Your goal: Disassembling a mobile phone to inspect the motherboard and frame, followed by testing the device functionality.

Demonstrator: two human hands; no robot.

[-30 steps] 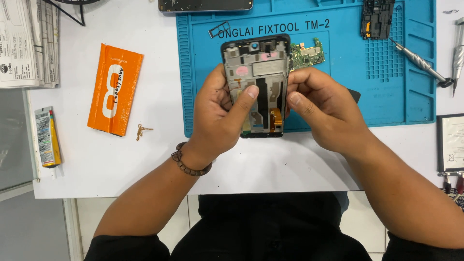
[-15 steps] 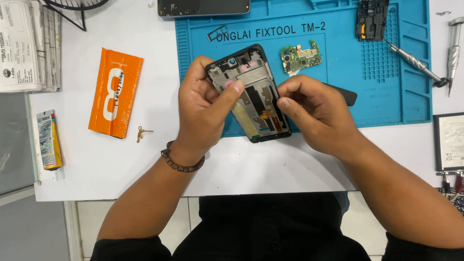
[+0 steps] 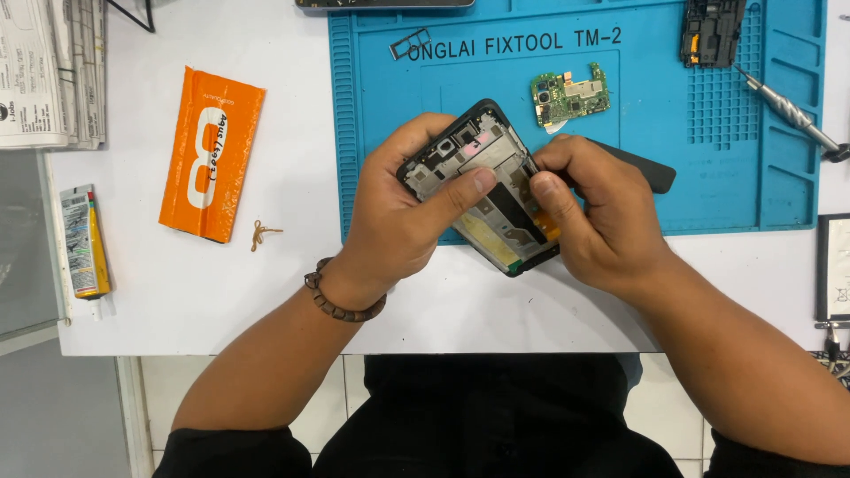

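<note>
Hands meet over an opened phone frame [image 3: 482, 186], which is held tilted just above the near edge of a blue work mat [image 3: 372, 106]. The frame is gripped by the left hand [image 3: 398, 212], fingers curled round its upper edge and thumb laid across its middle, apparently so that the bare inner side is kept facing up and steady. Its right edge is pinched by the right hand [image 3: 593, 217], thumb and forefinger closed tight beside an orange strip; whether anything small is caught between them cannot be told. A green circuit board [image 3: 569, 96] has been laid apart on the mat, well clear of the hands, and a screwdriver [image 3: 788, 111] lies at the mat's far right, within reach. A flat dark tool [image 3: 642, 170] shows from behind the right hand. The mat rests on a white table [image 3: 177, 292], where an orange packet [image 3: 211, 152], a small glue tube [image 3: 84, 241] and folded papers [image 3: 49, 71] are set to the left. Pale floor tiles [image 3: 257, 398] are seen below the table's edge.
</note>
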